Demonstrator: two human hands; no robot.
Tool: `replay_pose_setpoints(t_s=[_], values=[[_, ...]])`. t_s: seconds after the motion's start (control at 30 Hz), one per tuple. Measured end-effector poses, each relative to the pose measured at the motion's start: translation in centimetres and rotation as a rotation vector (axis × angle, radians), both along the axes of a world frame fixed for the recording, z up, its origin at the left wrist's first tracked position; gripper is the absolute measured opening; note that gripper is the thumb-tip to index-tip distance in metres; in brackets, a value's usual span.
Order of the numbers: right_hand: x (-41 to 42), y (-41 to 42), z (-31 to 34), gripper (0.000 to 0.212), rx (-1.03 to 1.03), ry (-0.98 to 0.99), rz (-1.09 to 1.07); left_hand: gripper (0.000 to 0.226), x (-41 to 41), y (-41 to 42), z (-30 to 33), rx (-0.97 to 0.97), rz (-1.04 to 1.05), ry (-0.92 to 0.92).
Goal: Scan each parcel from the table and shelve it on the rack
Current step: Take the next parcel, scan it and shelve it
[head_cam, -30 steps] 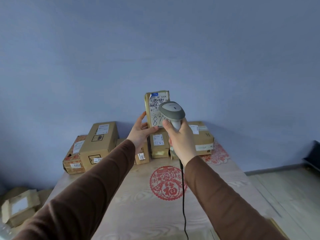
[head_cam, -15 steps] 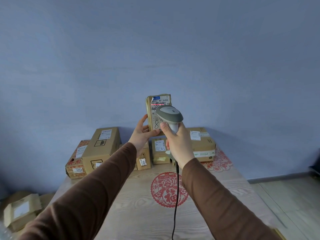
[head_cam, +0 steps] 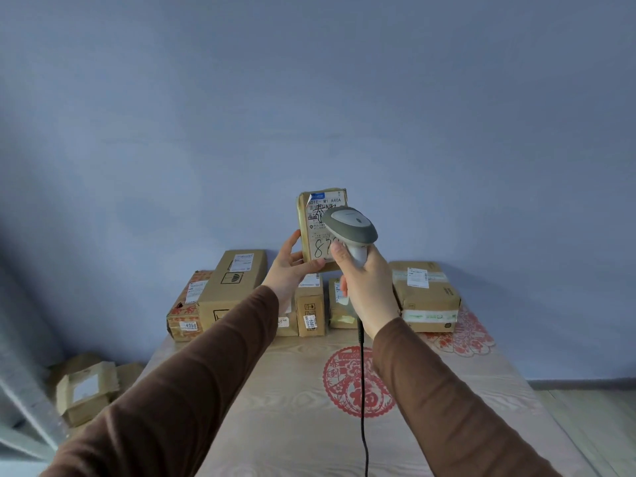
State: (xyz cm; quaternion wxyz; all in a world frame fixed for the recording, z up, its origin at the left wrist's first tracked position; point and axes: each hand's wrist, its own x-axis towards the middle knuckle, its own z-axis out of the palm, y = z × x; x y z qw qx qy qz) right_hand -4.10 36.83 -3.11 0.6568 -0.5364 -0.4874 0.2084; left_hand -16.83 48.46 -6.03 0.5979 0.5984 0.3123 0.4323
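Your left hand point(head_cam: 288, 270) pinched the small upright brown cardboard parcel point(head_cam: 318, 226) by its lower edge, thumb in front, above the wood-grain table point(head_cam: 275, 390). Your right hand's fingers point(head_cam: 370, 287) were wrapped round the grey handheld scanner point(head_cam: 351, 228), just before the label. So light a pinch could have let the parcel tip, and the scanner head covering the barcode could have spoiled the read.

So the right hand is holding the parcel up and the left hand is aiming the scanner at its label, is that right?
No, the hands are swapped. In the head view, the left hand holds the parcel up, and the right hand aims the scanner at its label.
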Motion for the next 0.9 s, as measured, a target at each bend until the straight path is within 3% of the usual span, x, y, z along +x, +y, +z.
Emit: replay_pose_setpoints(t_s=[0.13, 0.33, 0.47, 0.9], values=[[-4.3, 2.0, 0.7, 0.030, 0.040, 0.050, 0.053, 0.089, -6.1, 0.3, 0.9, -0.002, 0.091, -0.053], [-14.2, 6.3, 2.5, 0.025, 0.063, 0.085, 0.207, 0.072, -19.7, -0.2, 3.6, 0.008, 0.284, -0.075], [-23.1, 8.4, 4.5, 0.025, 0.085, 0.077, 0.335, 0.079, -29.6, -2.4, 6.4, 0.027, 0.428, -0.068], [-51.4, 11.4, 16.9, 0.016, 0.201, 0.119, 0.732, 0.062, -54.9, -7.9, 18.4, 0.120, 0.841, 0.001]])
